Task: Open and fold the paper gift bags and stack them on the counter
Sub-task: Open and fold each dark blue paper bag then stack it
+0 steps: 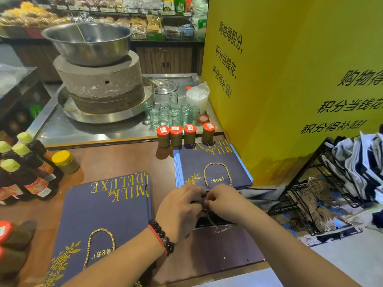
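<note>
A navy paper gift bag [215, 245] lies flat on the brown counter [116, 160] in front of me. My left hand [180, 210] and my right hand [226, 201] meet over its top edge, fingers curled, pinching at the mouth and the cord handle. To the left lies a flat pile of navy "Milk Deluxe" bags [99, 220] with a gold cord handle. A second flat stack of the same bags [211, 166] rests beyond my hands, beside the yellow panel.
Dark sauce bottles [24, 172] and a yellow-lidded jar [65, 161] stand at the left. Several red-lidded jars [184, 135] line the counter's far edge, with glass jars and a stone mill [99, 85] behind. A yellow panel [290, 79] and a black wire rack [323, 183] are on the right.
</note>
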